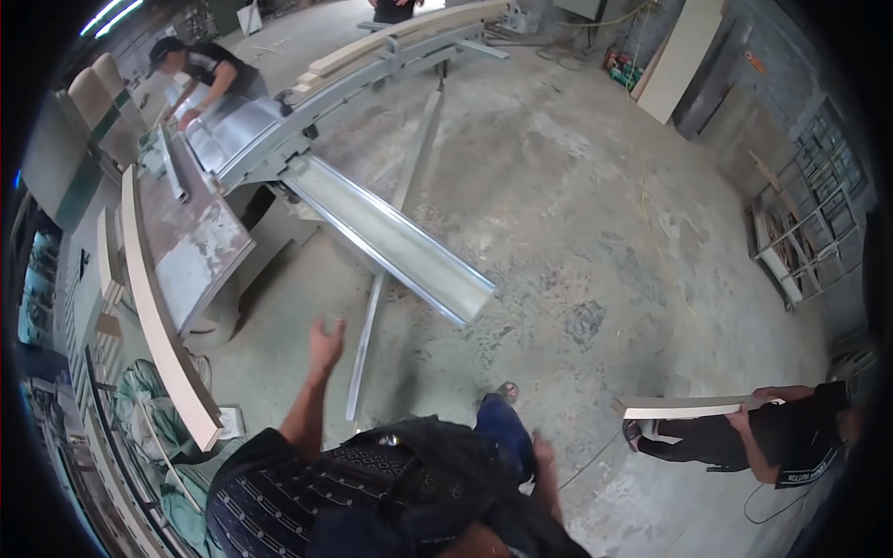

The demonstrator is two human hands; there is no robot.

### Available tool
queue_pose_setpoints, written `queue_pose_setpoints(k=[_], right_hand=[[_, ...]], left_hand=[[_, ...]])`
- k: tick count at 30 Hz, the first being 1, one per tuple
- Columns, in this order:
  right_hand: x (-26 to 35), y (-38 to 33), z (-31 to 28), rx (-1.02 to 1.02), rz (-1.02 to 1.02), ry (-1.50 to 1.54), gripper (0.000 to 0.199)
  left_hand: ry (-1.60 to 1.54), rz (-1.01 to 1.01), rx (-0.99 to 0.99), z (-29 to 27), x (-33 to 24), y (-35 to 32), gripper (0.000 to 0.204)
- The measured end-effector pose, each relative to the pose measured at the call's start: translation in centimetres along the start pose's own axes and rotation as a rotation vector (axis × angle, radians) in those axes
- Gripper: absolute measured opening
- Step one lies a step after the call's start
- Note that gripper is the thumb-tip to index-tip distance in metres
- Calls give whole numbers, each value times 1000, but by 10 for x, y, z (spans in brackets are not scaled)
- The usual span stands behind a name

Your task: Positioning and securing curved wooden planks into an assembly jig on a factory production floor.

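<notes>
My left hand (326,346) is raised in front of me, its fingers loosely apart and with nothing in them. Beyond it, out of touch, a long metal-edged rail (400,244) sticks out from a sliding table saw (223,139). A narrow metal bar (367,349) runs low over the floor just right of that hand. My right hand (543,458) hangs by my leg, small in the picture, with fingers loosely apart and no held thing visible. My foot in a sandal (508,391) shows ahead of it.
A co-worker (219,74) bends over the saw at the far left. Another person (772,432) at right carries a pale board (693,406). Long pale boards (167,321) stand at left beside green cloth (144,400). A metal rack (809,246) is by the right wall.
</notes>
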State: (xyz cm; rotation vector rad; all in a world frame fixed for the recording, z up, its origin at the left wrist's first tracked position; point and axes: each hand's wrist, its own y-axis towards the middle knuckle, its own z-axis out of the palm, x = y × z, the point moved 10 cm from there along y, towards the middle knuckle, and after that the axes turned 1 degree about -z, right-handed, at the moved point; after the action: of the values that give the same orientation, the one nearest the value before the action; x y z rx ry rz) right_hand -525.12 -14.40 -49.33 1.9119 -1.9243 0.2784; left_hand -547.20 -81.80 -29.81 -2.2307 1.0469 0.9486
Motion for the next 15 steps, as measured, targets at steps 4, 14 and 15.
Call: queue_pose_setpoints(k=[4,14,15], right_hand=[[25,294,-74,315,560,461,41],[24,653,-129,401,122,531,36],[8,672,-115,405,33,389,34]], left_hand=[[53,84,12,103,-90,-4,78],[270,-319,63,234,-160,55,93],[319,-444,78,234,-164,60,95]])
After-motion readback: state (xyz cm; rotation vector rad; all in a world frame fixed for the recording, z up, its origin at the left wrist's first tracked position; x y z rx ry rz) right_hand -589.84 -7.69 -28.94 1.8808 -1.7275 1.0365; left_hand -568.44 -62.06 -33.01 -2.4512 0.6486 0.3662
